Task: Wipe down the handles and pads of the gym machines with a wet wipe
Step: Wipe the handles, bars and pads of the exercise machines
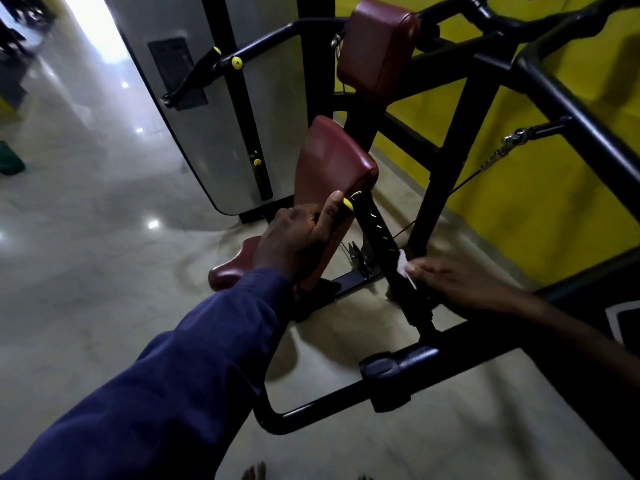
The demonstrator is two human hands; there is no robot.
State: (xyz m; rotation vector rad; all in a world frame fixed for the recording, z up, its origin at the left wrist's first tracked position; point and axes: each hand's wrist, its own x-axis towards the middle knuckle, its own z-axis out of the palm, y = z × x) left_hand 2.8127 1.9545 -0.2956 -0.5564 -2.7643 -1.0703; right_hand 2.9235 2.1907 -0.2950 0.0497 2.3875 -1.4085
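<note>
A black rubber handle (pixel 375 230) with a yellow end cap rises at the centre of the black gym machine. My right hand (pixel 457 282) presses a white wet wipe (pixel 405 268) against the lower part of that handle. My left hand (pixel 298 240), in a dark blue sleeve, grips the edge of the maroon chest pad (pixel 332 164) just left of the handle, thumb pointing up. A second maroon pad (pixel 377 46) sits higher up. The maroon seat (pixel 232 271) shows partly below my left hand.
A black frame bar (pixel 398 372) with a second grip crosses low in front of me. The grey weight stack housing (pixel 214 133) stands at the left. A yellow wall (pixel 554 174) lies to the right. Shiny tiled floor (pixel 86 237) spreads to the left.
</note>
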